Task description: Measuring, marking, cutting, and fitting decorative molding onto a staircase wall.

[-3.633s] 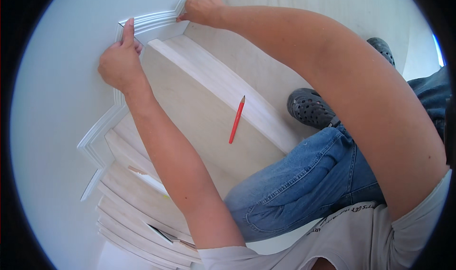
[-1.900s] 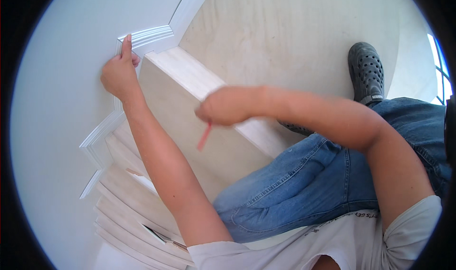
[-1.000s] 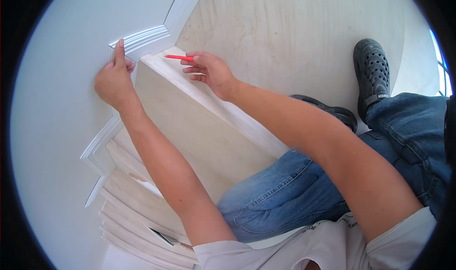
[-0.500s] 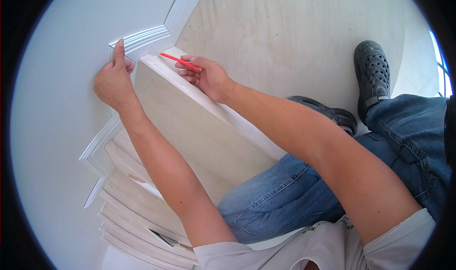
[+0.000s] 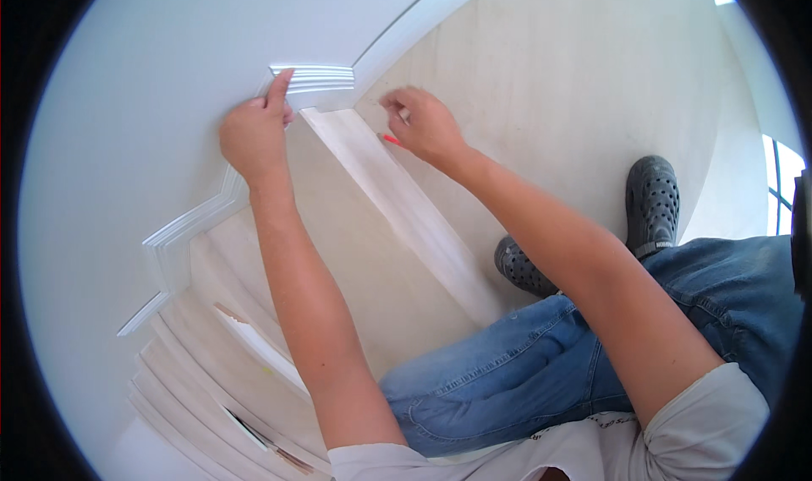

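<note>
My left hand (image 5: 254, 134) grips a short piece of white grooved moulding (image 5: 321, 78) against the white wall (image 5: 127, 117), thumb raised over its left end and fingers curled behind. My right hand (image 5: 423, 126) is just right of it over the pale wooden step, fingers bent and blurred. A red pencil (image 5: 390, 139) shows just under that hand; I cannot tell whether it is held or lying. A pale wooden riser strip (image 5: 423, 240) runs diagonally down from the moulding toward my knee.
Stepped white trim (image 5: 173, 229) follows the wall down past stacked curved treads (image 5: 169, 354) with loose slivers (image 5: 249, 329) on them. My jeans-covered legs (image 5: 474, 371) and dark perforated clogs (image 5: 651, 194) occupy the right and bottom. A barred window (image 5: 782, 189) shows at the far right.
The view has shifted, putting the moulding farther right. My right hand picked up the pencil earlier and held it near the riser's top; now it has moved and the pencil is mostly hidden.
</note>
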Demonstrator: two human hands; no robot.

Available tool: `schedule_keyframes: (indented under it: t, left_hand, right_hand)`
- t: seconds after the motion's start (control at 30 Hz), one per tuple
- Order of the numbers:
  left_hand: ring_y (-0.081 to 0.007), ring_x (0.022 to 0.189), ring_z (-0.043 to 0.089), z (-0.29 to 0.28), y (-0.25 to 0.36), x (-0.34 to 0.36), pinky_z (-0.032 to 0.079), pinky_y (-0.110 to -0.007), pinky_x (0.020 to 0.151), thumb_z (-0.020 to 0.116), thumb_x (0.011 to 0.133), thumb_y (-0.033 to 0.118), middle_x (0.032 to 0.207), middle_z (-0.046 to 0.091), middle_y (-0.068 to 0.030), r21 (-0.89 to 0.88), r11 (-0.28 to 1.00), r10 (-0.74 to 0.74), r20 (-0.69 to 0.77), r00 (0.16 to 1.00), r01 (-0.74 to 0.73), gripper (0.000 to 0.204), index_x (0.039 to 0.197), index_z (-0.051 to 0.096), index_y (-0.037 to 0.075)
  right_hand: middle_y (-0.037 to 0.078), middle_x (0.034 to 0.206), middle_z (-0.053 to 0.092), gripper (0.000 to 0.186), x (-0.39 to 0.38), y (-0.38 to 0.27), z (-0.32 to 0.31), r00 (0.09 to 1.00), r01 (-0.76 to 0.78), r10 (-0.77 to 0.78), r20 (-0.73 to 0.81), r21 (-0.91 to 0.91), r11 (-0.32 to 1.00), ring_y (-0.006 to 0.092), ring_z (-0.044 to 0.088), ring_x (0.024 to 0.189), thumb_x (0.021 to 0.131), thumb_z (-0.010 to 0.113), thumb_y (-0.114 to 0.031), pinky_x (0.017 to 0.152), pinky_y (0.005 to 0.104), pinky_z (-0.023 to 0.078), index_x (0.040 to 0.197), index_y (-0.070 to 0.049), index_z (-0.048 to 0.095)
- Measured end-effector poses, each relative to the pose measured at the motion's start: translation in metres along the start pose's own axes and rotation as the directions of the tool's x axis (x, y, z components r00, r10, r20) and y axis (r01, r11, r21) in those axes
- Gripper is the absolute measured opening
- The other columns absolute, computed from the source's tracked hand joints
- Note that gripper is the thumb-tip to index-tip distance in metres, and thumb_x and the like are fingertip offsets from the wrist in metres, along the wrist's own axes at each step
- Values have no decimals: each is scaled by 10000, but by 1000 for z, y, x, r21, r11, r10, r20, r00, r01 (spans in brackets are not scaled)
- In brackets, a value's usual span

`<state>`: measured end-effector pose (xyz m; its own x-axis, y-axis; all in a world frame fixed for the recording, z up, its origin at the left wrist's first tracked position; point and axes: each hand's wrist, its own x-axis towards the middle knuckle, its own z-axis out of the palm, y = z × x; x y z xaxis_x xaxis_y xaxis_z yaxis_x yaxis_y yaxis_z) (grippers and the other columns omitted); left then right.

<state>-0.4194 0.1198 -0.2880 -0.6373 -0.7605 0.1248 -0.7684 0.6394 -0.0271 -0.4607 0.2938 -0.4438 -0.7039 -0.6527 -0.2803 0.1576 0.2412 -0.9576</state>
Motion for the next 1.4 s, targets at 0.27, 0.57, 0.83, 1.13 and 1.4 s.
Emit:
schedule_keyframes:
  t: [0.27, 0.57, 0.83, 1.13, 1.4]
  left_hand:
    - [-232, 498, 590, -1, -11, -6, 462, -353, 551, 630, 870, 668, 546, 646, -22, 0, 999, 41, 71, 997, -41, 652, 587, 724, 89]
    - [-155, 531, 596, -13, -22, 4, 461, -297, 578, 702, 863, 599, 575, 660, -26, -127, 988, 104, 129, 986, -88, 577, 680, 759, 55]
    - [-123, 544, 508, -12, -32, -8, 418, -298, 563, 756, 875, 464, 628, 679, -42, -321, 947, 69, 186, 980, -6, 450, 772, 764, 27]
    - [-128, 633, 590, -22, -38, -4, 469, -287, 632, 738, 896, 485, 702, 698, -67, -292, 956, 76, 305, 949, 17, 475, 851, 772, 13]
    - [-184, 895, 696, -35, -27, -29, 534, -331, 840, 543, 1046, 406, 930, 754, -110, -603, 789, 162, 395, 904, 122, 489, 992, 752, -34]
  right_hand:
    - [102, 1090, 654, 310, 48, -59, 29, 925, 362, -359, -121, -1, 932, 301, 610, 1074, 858, 642, -57, 905, 420, 527, 1166, -79, 647]
    - [118, 1028, 677, 186, 73, -60, 22, 859, 502, -504, -91, -49, 864, 320, 651, 970, 871, 701, -133, 832, 442, 527, 1046, -72, 689]
    - [122, 992, 740, 253, 90, -61, 7, 904, 386, -323, 280, -210, 899, 329, 680, 934, 889, 695, -220, 822, 446, 522, 1118, -117, 721]
    - [140, 1024, 731, 266, 82, -66, -17, 820, 390, -257, 512, -171, 905, 300, 659, 953, 884, 706, -153, 865, 392, 503, 1137, -75, 723]
    - [81, 922, 695, 254, 22, -73, -100, 954, 94, -126, 272, 126, 987, 203, 594, 854, 927, 697, -200, 772, 355, 474, 1100, -14, 705]
